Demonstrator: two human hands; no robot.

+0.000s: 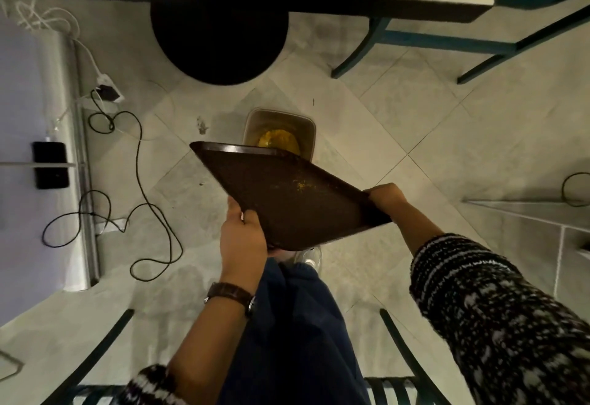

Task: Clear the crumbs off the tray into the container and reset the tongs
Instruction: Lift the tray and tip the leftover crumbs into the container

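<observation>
Main risk we see: the tray (287, 200) is tilted with only its far corner over the container (287, 112), which stands on the floor (415, 123). The crumbs (300, 184) mid-tray could slide past the rim and scatter, and a slip at either edge hold would drop the tray too. The left grip (244, 238) is curled round the near corner and the right grip (386, 197) clamps the right corner. The container holds a yellow heap (277, 139). Tongs not in view.
</observation>
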